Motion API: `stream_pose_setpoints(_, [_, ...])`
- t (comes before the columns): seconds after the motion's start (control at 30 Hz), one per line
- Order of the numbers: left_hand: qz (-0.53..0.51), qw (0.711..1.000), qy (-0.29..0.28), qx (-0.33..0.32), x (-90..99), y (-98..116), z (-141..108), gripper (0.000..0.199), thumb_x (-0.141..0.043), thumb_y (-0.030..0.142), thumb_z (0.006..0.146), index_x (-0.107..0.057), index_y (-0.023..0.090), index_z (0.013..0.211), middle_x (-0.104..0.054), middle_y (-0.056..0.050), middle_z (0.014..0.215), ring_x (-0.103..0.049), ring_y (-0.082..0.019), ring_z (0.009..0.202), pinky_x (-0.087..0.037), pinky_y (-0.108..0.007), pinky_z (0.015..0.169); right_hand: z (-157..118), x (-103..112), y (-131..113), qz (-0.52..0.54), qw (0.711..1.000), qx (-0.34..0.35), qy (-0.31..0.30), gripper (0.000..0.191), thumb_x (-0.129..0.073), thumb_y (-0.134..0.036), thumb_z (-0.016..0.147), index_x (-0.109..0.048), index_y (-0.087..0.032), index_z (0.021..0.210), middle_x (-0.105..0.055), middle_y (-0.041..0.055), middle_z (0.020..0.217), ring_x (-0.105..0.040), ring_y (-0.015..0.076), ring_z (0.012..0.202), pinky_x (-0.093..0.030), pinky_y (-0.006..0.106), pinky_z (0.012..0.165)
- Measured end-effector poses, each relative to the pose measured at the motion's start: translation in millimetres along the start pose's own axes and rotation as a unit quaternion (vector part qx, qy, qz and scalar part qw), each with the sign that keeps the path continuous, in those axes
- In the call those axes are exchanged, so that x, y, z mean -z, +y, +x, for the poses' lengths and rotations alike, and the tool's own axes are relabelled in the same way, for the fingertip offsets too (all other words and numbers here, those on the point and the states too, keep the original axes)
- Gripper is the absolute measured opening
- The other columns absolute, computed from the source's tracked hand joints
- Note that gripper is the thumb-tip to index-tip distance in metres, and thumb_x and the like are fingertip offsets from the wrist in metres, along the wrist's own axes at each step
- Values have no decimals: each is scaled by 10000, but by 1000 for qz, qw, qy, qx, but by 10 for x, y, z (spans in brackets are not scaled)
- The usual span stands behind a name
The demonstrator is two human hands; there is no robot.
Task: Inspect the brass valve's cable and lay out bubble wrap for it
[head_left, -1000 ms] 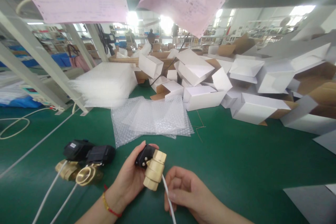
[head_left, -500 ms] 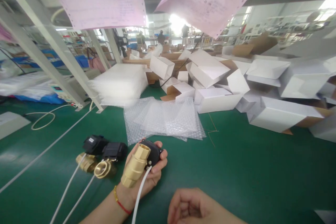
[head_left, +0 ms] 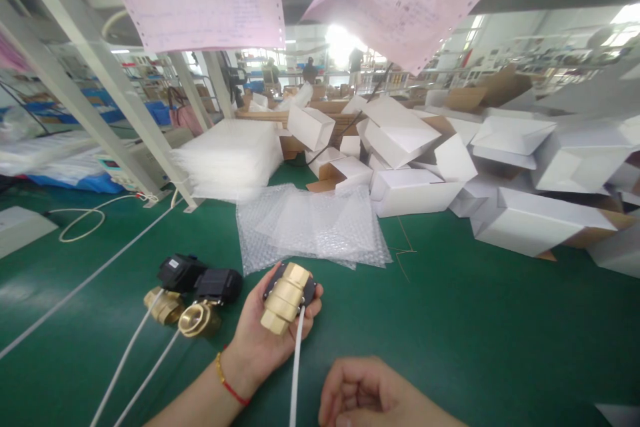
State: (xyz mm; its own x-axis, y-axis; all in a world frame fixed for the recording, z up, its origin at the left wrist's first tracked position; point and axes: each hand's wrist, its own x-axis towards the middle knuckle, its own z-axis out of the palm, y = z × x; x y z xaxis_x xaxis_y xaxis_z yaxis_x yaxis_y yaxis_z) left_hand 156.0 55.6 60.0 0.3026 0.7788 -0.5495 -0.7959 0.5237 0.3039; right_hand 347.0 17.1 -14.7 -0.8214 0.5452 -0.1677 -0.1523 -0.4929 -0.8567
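Note:
My left hand (head_left: 265,340) is wrapped round the black housing of a brass valve (head_left: 287,299), its brass body facing up and a white cable hanging toward the bottom edge. My right hand (head_left: 367,393) rests low in the view with its fingers curled in; whether anything is inside cannot be made out. Left of my left hand, two more valves lie on the green table (head_left: 450,333), one with a black housing (head_left: 180,272), the other with an open brass end (head_left: 197,319). Their white cables run toward the lower left.
Bubble wrap sheets (head_left: 313,223) lie ahead of my hands. Behind them stand a stack of white foam sheets (head_left: 230,157) and a pile of open white boxes (head_left: 417,192). A metal post (head_left: 115,80) rises at the left. Pink papers (head_left: 200,7) hang overhead.
My left hand has turned the valve so its brass body faces up more squarely, and shifted it slightly right. The white cable has swung right. My right hand has hardly moved.

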Motion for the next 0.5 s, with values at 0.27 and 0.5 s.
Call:
stream_pose_setpoints(0.27, [-2, 999, 40, -14, -45, -12, 2, 621, -267, 404, 1086, -705, 38, 841, -691, -212, 784, -627, -192, 531, -551, -244, 423, 0, -48, -58, 45, 999, 15, 4, 478, -861, -572, 797, -696, -130, 875, -686, 42, 740, -613, 114, 630, -485, 228, 666])
stream_pose_setpoints(0.5, [-27, 996, 61, -56, 49, -48, 76, 384, -352, 324, 1097, -651, 83, 1110, -723, -186, 921, -740, -261, 753, -653, -331, 605, 48, -73, 4, 138, 989, 47, 23, 475, -840, -551, 830, -720, -94, 875, -714, 71, 703, -679, 131, 618, -474, 190, 599])
